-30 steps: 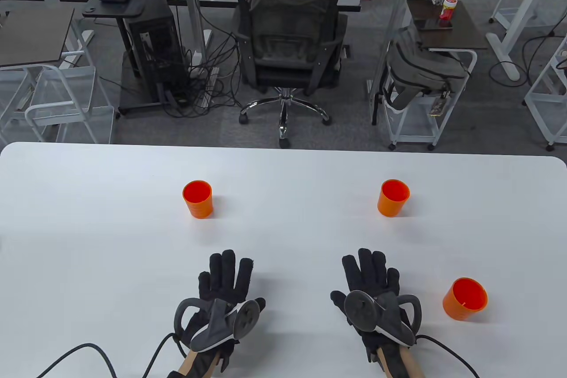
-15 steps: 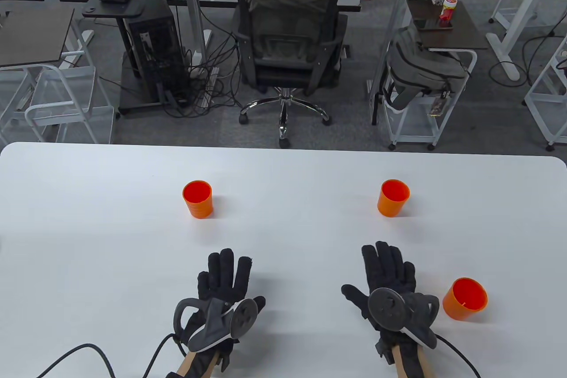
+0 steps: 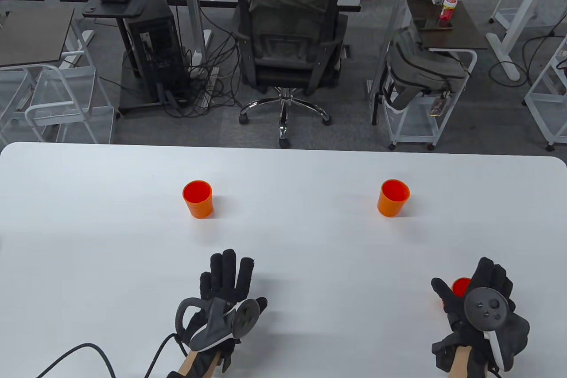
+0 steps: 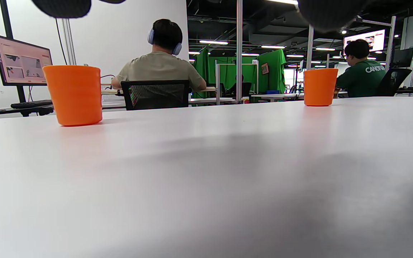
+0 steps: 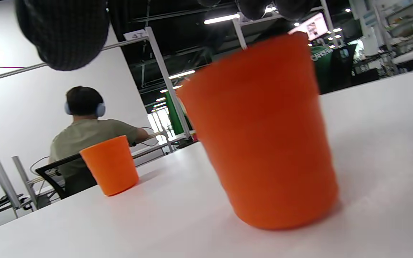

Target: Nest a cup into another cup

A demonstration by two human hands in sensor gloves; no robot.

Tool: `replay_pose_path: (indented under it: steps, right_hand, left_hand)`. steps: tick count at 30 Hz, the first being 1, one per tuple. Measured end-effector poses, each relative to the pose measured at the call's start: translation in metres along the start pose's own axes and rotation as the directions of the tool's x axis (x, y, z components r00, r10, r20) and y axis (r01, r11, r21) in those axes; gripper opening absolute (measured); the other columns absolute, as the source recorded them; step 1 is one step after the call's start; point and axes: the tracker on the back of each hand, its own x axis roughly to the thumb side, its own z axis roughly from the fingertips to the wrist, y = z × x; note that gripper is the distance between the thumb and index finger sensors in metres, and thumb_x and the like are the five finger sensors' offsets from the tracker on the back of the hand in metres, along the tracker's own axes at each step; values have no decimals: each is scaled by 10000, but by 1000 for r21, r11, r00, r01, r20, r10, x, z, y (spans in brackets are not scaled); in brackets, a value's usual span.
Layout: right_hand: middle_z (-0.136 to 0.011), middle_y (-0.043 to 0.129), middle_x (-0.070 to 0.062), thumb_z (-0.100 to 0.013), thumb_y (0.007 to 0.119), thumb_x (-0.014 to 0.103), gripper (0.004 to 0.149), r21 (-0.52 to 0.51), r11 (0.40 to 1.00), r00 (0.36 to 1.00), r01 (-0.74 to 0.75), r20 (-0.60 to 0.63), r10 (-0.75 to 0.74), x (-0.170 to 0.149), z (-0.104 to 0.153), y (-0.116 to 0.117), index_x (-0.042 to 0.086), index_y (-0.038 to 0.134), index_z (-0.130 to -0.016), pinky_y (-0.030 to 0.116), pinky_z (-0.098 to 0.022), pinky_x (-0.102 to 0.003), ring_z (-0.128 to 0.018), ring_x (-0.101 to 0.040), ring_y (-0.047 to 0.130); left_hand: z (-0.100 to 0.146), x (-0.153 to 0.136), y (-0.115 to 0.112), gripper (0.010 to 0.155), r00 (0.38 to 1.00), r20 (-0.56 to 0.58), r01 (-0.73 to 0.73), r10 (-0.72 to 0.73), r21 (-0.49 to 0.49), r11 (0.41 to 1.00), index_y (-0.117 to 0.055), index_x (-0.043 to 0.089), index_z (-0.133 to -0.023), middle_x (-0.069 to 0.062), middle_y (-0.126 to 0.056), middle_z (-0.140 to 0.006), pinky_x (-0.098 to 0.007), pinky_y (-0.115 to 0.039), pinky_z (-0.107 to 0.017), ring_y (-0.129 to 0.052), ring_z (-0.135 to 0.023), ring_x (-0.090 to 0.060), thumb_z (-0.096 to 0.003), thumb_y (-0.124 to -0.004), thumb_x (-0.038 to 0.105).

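Three orange cups stand upright on the white table [image 3: 310, 240]. One is at the far left [image 3: 197, 199], one at the far right [image 3: 393, 198], and one at the near right [image 3: 460, 286]. My right hand [image 3: 465, 275] hovers over the near right cup, thumb on its left and fingers on its right, open and not gripping it. The right wrist view shows this cup [image 5: 264, 143] close up, with the thumb [image 5: 63, 32] apart from it. My left hand [image 3: 243, 282] lies flat and open on the table, empty.
The left wrist view shows the far left cup [image 4: 73, 95] and the far right cup [image 4: 319, 87] ahead of my left hand. The far right cup also shows in the right wrist view [image 5: 110, 165]. The table's far edge [image 3: 283, 147] lies beyond the cups.
My right hand has lifted off the table and moved right, over the near right cup, now covering most of it. The left hand and the cups have not moved.
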Motion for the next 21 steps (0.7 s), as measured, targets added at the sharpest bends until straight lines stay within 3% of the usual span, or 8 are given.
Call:
replay_pose_path:
  steps: [3, 9, 21]
  right_hand:
    - [-1153, 264, -393, -430, 822, 599, 1145, 71, 995, 995, 72, -70, -67, -16, -4, 5, -13, 172, -1146, 367, -659, -773, -1011, -638, 379]
    - [-1137, 341, -401, -410, 876, 564, 1171, 120, 992, 990, 47, -136, -31, -25, -8, 11, -58, 207, -1143, 486, -648, -753, -983, -603, 521]
    - [-1071, 561, -303, -434, 917, 487, 1022, 67, 995, 985, 69, -162, -57, -26, -7, 12, -34, 370, -1123, 617, -621, -684, -896, -475, 731]
  left_hand:
    - [0, 0, 0, 910, 1000, -2, -4, 4, -3, 1000, -255, 114, -1181, -353, -260, -1204, -697, -554, -732, -386, -1059, -601, -535, -572, 671]
    - [0, -1, 0, 910, 1000, -8, -11, 11, 3, 1000, -255, 113, -1180, -357, -256, -1203, -698, -553, -731, -387, -1058, -602, -535, -572, 671]
    - [0, -1, 0, 910, 1000, -9, -13, 13, 5, 1000, -249, 114, -1180, -361, -256, -1201, -698, -553, -731, -385, -1058, -603, -536, -571, 671]
